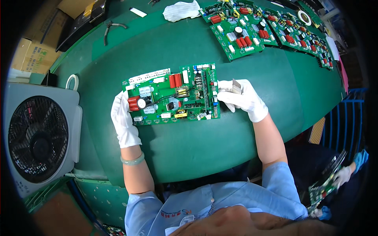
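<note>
Printing stands on the cardboard box (37, 59), red lettering on the blue shirt (193, 200), dark writing on the fan (39, 141); on the circuit board (163, 90), print is too small.

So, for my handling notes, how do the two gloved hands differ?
The left hand holds the left end of the circuit board; the right hand, at its right edge, holds a small flat piece. The left wrist has a bracelet; the right wrist is bare. Both are white-gloved.

Left hand (124, 122) — on circuit board (171, 96); right hand (245, 99) — grey piece (236, 86)
</note>
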A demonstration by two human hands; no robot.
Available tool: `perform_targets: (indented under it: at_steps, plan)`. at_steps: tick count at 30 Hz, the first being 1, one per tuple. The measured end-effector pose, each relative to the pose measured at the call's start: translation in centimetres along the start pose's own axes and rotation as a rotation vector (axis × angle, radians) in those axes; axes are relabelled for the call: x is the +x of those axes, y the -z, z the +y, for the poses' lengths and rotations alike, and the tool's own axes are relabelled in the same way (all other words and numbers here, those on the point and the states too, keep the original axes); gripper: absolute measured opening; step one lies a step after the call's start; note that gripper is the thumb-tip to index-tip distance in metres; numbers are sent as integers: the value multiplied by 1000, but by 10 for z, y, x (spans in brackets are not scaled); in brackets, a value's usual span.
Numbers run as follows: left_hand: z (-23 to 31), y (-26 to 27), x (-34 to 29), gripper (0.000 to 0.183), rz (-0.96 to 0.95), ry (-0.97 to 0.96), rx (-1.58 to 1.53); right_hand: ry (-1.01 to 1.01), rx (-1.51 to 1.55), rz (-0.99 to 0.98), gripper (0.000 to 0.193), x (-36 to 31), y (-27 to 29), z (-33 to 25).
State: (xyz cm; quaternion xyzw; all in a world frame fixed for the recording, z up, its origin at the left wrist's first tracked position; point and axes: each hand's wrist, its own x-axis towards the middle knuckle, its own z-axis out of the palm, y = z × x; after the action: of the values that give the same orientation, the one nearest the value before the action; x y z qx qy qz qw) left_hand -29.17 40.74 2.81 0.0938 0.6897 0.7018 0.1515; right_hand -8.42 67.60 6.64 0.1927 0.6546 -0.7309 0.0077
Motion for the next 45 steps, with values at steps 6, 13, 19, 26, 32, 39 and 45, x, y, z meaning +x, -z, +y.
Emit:
perform_targets:
  at_steps: [6,13,19,26,32,39,45]
  plan:
    - [-2,2,2,38,-1,1,-9,7,-4,-25,35,1,1,1]
    - [-4,5,4,36,0,7,15,9,-46,-9,34,1,1,0]
    - [-4,8,3,31,-33,8,-41,4,-57,-3,33,2,1,2]
    - [1,2,2,30,-12,42,-31,-27,-57,15,34,0,0,-2]
    - [6,2,0,30,-13,26,-23,-35,-87,25,35,3,0,-1]
    - [14,-2,-5,30,-27,39,-115,-9,-104,76,37,7,1,6]
    - [22,-2,-9,34,-48,27,-81,5,-98,90,38,8,1,9]
